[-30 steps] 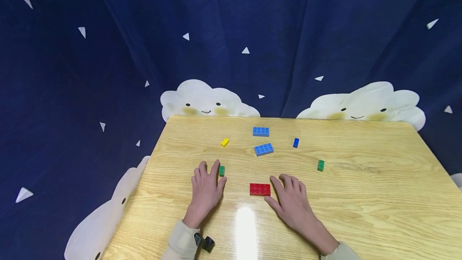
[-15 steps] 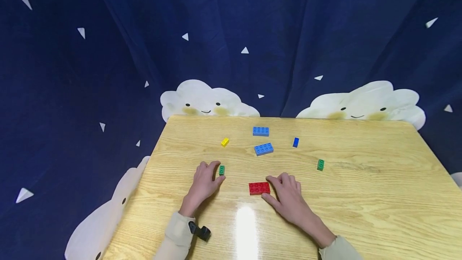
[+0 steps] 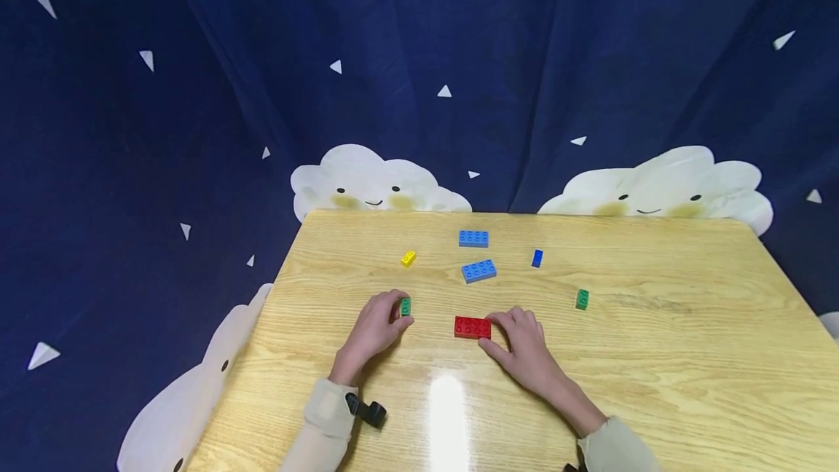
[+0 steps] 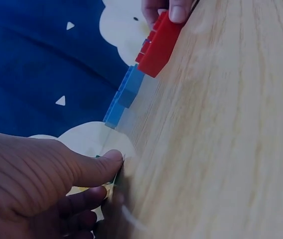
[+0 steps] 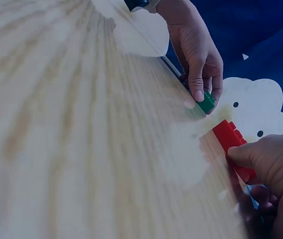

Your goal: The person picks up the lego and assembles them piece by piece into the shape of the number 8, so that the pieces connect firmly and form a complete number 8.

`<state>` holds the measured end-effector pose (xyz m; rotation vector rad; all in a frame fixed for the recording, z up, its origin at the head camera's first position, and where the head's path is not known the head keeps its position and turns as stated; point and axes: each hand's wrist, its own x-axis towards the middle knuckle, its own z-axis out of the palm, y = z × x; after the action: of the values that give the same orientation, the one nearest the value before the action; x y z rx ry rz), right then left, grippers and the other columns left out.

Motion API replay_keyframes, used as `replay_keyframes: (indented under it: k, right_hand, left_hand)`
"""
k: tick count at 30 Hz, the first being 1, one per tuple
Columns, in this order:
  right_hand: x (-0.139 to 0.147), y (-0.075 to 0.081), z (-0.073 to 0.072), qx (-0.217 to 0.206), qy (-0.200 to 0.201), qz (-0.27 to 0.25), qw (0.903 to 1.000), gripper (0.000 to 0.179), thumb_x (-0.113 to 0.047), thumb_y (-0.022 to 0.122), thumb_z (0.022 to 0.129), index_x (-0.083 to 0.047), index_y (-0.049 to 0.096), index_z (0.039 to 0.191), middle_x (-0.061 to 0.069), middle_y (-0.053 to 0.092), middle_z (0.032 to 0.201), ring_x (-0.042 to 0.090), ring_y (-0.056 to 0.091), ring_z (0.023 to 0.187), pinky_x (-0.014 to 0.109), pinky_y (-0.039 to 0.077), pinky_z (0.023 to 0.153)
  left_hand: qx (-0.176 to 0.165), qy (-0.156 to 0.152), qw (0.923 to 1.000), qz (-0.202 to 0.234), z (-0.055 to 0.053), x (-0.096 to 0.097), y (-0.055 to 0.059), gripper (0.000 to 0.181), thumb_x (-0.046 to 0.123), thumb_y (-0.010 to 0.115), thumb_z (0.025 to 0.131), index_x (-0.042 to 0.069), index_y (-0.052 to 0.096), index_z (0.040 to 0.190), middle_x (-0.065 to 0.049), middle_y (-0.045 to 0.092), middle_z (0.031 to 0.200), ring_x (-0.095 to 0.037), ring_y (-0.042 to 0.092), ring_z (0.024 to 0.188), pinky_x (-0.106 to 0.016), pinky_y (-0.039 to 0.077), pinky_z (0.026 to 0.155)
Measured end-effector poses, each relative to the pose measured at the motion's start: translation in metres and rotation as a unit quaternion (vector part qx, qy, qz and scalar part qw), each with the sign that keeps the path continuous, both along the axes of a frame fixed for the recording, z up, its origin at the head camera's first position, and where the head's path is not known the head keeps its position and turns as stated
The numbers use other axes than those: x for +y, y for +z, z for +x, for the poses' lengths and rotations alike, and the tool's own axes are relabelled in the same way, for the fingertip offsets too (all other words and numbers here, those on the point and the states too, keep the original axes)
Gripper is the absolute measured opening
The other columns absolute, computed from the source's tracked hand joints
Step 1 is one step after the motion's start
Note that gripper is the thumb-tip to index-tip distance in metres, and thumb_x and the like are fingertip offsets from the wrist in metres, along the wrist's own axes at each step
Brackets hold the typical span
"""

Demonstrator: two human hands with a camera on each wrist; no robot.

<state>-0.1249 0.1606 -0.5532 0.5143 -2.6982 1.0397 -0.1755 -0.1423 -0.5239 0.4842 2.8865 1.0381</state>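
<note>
The left hand (image 3: 375, 325) is pinching a green brick (image 3: 406, 307), between nine and ten o'clock from the red brick (image 3: 470, 328) the right hand (image 3: 527, 355) is gripping. Grasping is apparently under way, the next move calling for steadiness.

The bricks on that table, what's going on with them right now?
A person's left hand holds a small green brick, while the right hand grips one end of a red brick. The two bricks are apart, not joined. Farther back on the wooden table lie two light blue bricks, a yellow one and a dark blue one; another green brick lies off to the right.
</note>
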Motion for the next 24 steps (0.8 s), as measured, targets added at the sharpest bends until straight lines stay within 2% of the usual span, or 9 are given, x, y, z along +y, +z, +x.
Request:
replay_keyframes:
  k: [6, 11, 13, 19, 24]
  right_hand:
    - [0.003, -0.001, -0.009, -0.007, 0.022, -0.008, 0.9997, 0.046, -0.032, 0.082, 0.092, -0.006, 0.070, 0.128, 0.000, 0.060, 0.100, 0.017, 0.044, 0.094, 0.040, 0.033, 0.085]
    - [0.004, -0.002, -0.017, -0.013, 0.033, -0.016, 0.9992, 0.043, -0.033, 0.082, 0.092, -0.009, 0.072, 0.126, -0.003, 0.057, 0.095, 0.015, 0.042, 0.091, 0.037, 0.031, 0.083]
    - [0.003, -0.003, -0.020, -0.011, 0.036, -0.020, 0.9991, 0.040, -0.032, 0.082, 0.091, -0.011, 0.072, 0.123, -0.004, 0.054, 0.090, 0.014, 0.041, 0.089, 0.036, 0.030, 0.082]
    - [0.000, -0.007, -0.030, -0.005, 0.042, -0.019, 0.9989, 0.041, -0.035, 0.080, 0.093, -0.011, 0.072, 0.126, -0.007, 0.050, 0.085, 0.013, 0.041, 0.086, 0.035, 0.030, 0.079]
    - [0.001, -0.009, -0.028, -0.004, 0.032, -0.021, 0.9993, 0.042, -0.033, 0.083, 0.090, -0.012, 0.073, 0.125, -0.007, 0.049, 0.082, 0.012, 0.040, 0.084, 0.036, 0.028, 0.078]
  left_hand:
    - [-0.021, -0.025, 0.9991, 0.027, -0.003, 0.004, 0.000, 0.038, 0.011, 0.079, 0.094, 0.000, 0.066, 0.128, 0.002, 0.056, 0.083, -0.012, 0.050, 0.074, -0.027, 0.043, 0.067]
    - [-0.026, -0.054, 0.9970, 0.048, -0.004, 0.015, -0.002, 0.031, 0.009, 0.077, 0.095, 0.000, 0.067, 0.123, 0.002, 0.057, 0.084, -0.012, 0.051, 0.075, -0.026, 0.044, 0.068]
    - [-0.012, -0.060, 0.9969, 0.050, -0.004, 0.021, -0.005, 0.029, 0.011, 0.077, 0.095, 0.003, 0.068, 0.121, 0.003, 0.057, 0.085, -0.013, 0.051, 0.079, -0.027, 0.044, 0.071]
    - [0.065, -0.052, 0.9947, 0.061, -0.003, 0.035, -0.023, 0.033, 0.014, 0.083, 0.091, 0.009, 0.071, 0.121, 0.007, 0.058, 0.083, -0.015, 0.051, 0.085, -0.034, 0.042, 0.082]
    - [0.084, -0.046, 0.9918, 0.084, -0.002, 0.037, -0.033, 0.036, 0.016, 0.084, 0.090, 0.010, 0.073, 0.123, 0.007, 0.061, 0.085, -0.016, 0.053, 0.088, -0.037, 0.043, 0.087]
